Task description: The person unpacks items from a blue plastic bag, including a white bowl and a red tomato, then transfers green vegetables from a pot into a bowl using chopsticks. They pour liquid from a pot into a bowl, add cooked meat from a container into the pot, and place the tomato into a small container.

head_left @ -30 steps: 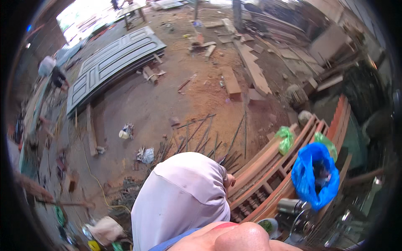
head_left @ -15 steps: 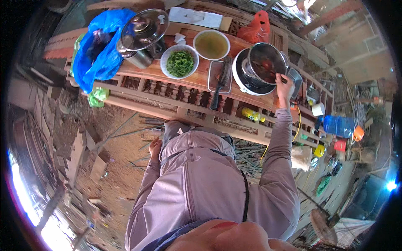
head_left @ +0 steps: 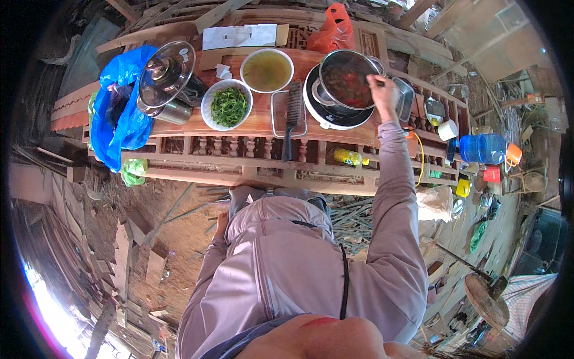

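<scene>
My right hand (head_left: 384, 97) reaches over the right rim of a steel pot (head_left: 320, 75), its fingers closed in a pinch above the dark liquid. What they hold, if anything, I cannot make out. Reddish pieces show in the liquid. Under the pot is a round black-and-white electric cooker (head_left: 323, 115). My left hand (head_left: 222, 225) hangs low beside my hip, partly behind my clothing, and its fingers are mostly hidden. Left of the cooker stand a bowl of yellowish broth (head_left: 266, 70) and a white bowl of green leaves (head_left: 228, 107).
A black comb-like tool (head_left: 291, 122) lies across a clear rectangular tray (head_left: 278, 113). A glass lid (head_left: 166, 73) rests on a steel vessel (head_left: 173, 112) beside a blue plastic bag (head_left: 133, 128). A red bag (head_left: 332, 31) stands behind; a yellow bottle (head_left: 348, 157) lies on the slatted wood.
My right hand has gone from the pot's lower right rim to over its right side. The pot's contents look redder. My left hand is more hidden. The whole view has shifted.
</scene>
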Tool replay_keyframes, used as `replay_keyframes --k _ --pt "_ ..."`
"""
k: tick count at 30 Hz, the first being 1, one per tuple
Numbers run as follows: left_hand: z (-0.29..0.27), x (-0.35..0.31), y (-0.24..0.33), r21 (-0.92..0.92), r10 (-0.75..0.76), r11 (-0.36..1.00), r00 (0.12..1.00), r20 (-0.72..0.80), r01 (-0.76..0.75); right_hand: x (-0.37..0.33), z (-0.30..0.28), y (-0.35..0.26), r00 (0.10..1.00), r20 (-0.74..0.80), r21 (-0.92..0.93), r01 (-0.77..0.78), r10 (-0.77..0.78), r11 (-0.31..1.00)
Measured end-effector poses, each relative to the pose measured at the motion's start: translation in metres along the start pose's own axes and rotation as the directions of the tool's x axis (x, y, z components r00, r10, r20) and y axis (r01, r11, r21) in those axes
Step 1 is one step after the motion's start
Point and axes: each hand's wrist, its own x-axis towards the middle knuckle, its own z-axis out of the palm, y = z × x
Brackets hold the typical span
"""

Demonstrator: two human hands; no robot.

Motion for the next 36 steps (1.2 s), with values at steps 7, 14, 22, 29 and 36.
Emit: replay_keyframes --k 7,14,22,29,36 --pt "-0.008 0.015 -0.001 0.087 -0.085 0.993 0.995 0.056 0.08 -0.029 -0.017 -0.049 0.866 0.475 0.644 -0.462 0.154 0.61" --pt "-0.007 0.01 0.013 0.11 -0.096 0.99 0.992 0.076 0.088 -0.012 -0.051 -0.009 0.978 -0.074 -0.029 -0.196 0.194 0.98" --pt "-0.011 0.009 0.023 0.161 -0.114 0.982 0.988 0.1 0.097 -0.03 -0.013 -0.062 0.892 0.446 0.665 -0.387 0.076 0.639" --pt "-0.011 0.008 0.028 0.177 -0.122 0.979 0.984 0.127 0.098 0.025 -0.012 0.009 0.998 -0.034 0.125 -0.054 0.059 0.991" --pt "-0.012 0.003 0.026 0.185 -0.146 0.975 0.98 0.134 0.12 -0.005 0.015 -0.055 0.966 0.252 0.568 -0.191 0.052 0.801"
